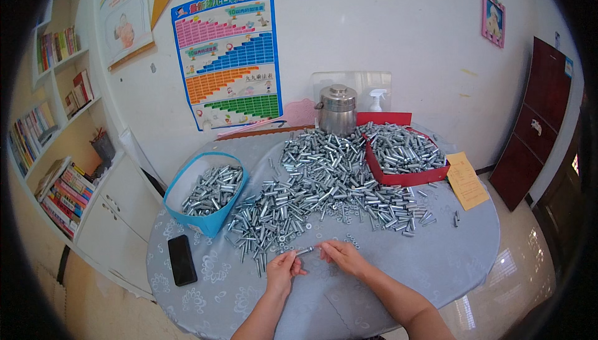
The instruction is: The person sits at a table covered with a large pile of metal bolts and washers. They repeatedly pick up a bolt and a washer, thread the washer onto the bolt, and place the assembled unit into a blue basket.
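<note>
Just in front of the loose pile, my left hand point(283, 269) pinches a silvery metal bolt point(305, 251) between thumb and fingertips, its free end pointing right. My right hand point(341, 256) is closed in a pinch close to that free end; whatever sits in its fingertips is too small to make out. Beyond both hands spreads a big heap of similar metal bolts point(324, 181). Small washers or nuts point(353, 240) lie scattered along the heap's near edge.
A blue-rimmed box point(208, 223) of bolts stands left, a red box point(398, 179) of bolts at back right. Behind are a steel pot point(337, 112) and a white spray bottle point(377, 100). A black phone point(182, 260) and yellow paper point(467, 181) lie on the grey tablecloth point(398, 265).
</note>
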Available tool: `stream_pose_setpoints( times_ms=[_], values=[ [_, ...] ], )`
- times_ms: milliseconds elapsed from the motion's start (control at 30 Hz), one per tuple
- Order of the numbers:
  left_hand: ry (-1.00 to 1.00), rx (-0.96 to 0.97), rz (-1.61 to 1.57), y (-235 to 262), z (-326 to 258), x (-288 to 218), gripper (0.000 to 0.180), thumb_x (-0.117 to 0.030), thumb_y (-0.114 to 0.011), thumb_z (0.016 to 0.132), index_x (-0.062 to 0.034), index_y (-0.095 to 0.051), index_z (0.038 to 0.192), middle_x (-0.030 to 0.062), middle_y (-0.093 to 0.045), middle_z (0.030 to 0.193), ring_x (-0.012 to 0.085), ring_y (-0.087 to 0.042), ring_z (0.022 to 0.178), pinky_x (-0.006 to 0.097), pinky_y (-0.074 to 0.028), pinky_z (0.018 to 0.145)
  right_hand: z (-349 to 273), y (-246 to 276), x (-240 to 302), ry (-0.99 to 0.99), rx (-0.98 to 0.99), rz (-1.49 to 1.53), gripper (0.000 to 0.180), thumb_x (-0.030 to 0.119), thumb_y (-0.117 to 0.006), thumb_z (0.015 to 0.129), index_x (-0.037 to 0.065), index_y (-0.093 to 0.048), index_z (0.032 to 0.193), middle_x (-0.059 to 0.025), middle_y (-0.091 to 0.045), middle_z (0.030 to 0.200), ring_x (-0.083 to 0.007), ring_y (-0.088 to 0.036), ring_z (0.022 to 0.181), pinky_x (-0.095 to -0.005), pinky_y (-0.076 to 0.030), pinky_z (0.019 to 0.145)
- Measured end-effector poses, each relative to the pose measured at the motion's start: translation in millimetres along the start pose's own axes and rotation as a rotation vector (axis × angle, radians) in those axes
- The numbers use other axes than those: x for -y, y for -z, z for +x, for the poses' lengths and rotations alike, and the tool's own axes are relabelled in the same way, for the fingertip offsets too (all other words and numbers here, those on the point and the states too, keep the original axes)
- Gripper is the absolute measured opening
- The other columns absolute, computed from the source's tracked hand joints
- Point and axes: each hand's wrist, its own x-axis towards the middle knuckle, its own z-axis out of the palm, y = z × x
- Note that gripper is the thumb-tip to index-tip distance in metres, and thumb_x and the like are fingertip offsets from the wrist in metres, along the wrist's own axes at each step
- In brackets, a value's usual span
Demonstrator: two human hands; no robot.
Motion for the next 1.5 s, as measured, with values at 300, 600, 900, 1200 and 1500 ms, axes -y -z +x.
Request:
stream_pose_setpoints(
  times_ms=[300,600,900,1200,1500],
  values=[
    [-0.054,-0.027,0.030,4,1,-1,0.019,-0.013,-0.051,0.086,0.0035,-0.058,0.092,0.0049,-0.053,0.066,0.0092,-0.048,0.050,0.031,-0.053,0.052,0,-4,12,0.008,0.044,0.014,0.038,0.032,-0.039,0.091,0.002,-0.061,0.098,-0.0015,-0.056,0.075,-0.0100,-0.050,0.065,-0.0227,-0.042,0.061],
    [-0.572,-0.412,0.209,36,34,-77,0.019,-0.013,-0.051,0.086,0.0028,-0.057,0.093,0.0062,-0.056,0.073,0.0109,-0.053,0.057,0.022,-0.045,0.051,3,12,-9,-0.039,-0.198,0.139,0.037,0.031,-0.041,0.091,0.002,-0.063,0.090,-0.0001,-0.056,0.071,-0.0069,-0.049,0.065,-0.0205,-0.042,0.062],
    [-0.927,-0.428,1.005,79,79,-151,0.021,-0.002,-0.059,0.073,-0.0018,-0.060,0.093,0.0104,-0.060,0.078,0.0166,-0.055,0.067,0.028,-0.045,0.059,3,8,-3,-0.015,-0.220,0.121,0.034,0.028,-0.044,0.090,0.000,-0.063,0.089,-0.0009,-0.058,0.070,-0.0066,-0.050,0.064,-0.0202,-0.042,0.060],
    [-0.441,-0.197,1.511,49,4,-74,0.025,-0.026,-0.070,0.066,-0.0030,-0.060,0.067,0.0099,-0.058,0.062,0.0224,-0.056,0.056,0.033,-0.042,0.050,2,17,-15,-0.002,-0.246,0.039,0.030,0.028,-0.047,0.088,0.003,-0.064,0.090,-0.0035,-0.061,0.073,-0.0091,-0.055,0.067,-0.0219,-0.044,0.061],
    [-0.347,-0.307,1.630,38,-6,-54,0.023,-0.023,-0.067,0.066,-0.0029,-0.058,0.065,0.0145,-0.059,0.065,0.0296,-0.058,0.062,0.039,-0.045,0.054,8,16,-26,-0.007,-0.220,-0.095,0.031,0.030,-0.048,0.086,0.003,-0.063,0.093,-0.0069,-0.063,0.076,-0.0111,-0.057,0.068,-0.0237,-0.045,0.062]
  ],
)
